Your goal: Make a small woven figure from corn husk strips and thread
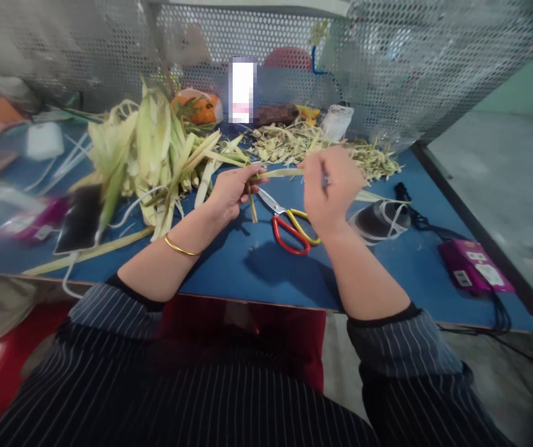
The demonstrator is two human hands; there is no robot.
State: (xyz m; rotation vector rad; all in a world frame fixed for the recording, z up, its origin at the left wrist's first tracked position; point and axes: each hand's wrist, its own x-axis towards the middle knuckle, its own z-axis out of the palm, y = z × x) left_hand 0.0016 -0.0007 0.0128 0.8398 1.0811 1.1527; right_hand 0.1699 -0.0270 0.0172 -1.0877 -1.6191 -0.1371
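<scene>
A pale green strip of husk (pixel 285 173) stretches between my two hands above the blue table. My left hand (pixel 234 189) pinches its left part, where a folded piece hangs down below the fingers. The strip's other end is in my closed right hand (pixel 330 189), which is slightly blurred. Beneath the hands lie scissors (pixel 289 231) with one red and one yellow handle, their blades pointing up and left. A large heap of corn husks (pixel 147 149) spreads to the left of my left hand. Shredded husk trimmings (pixel 289 144) are piled behind my hands.
A phone with a white cable (pixel 80 217) lies at the left front. A lit screen (pixel 242 90) stands at the back before a perforated metal panel (pixel 201 28). To the right are a dark roll with white ties (pixel 380 220) and a purple box with black cords (pixel 473 266).
</scene>
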